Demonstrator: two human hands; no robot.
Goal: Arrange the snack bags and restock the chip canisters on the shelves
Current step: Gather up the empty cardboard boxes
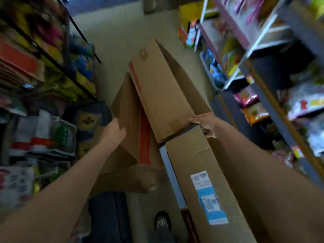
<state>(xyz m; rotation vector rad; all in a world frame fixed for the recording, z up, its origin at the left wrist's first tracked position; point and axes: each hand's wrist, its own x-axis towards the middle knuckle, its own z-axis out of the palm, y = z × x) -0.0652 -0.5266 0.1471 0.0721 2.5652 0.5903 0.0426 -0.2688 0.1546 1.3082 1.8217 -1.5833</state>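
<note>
Near: a shoe on the floor. A cardboard box fills the aisle; the left hand grips its left flap, the right hand curls over the raised right flap. Blurred snack bags line 2 flanking shelves; no canisters distinguishable.

I am standing in a narrow aisle, a pale beige floor stretching ahead. Tall shelving on my left and right is crowding both sides; dim light is blurring everything.
</note>
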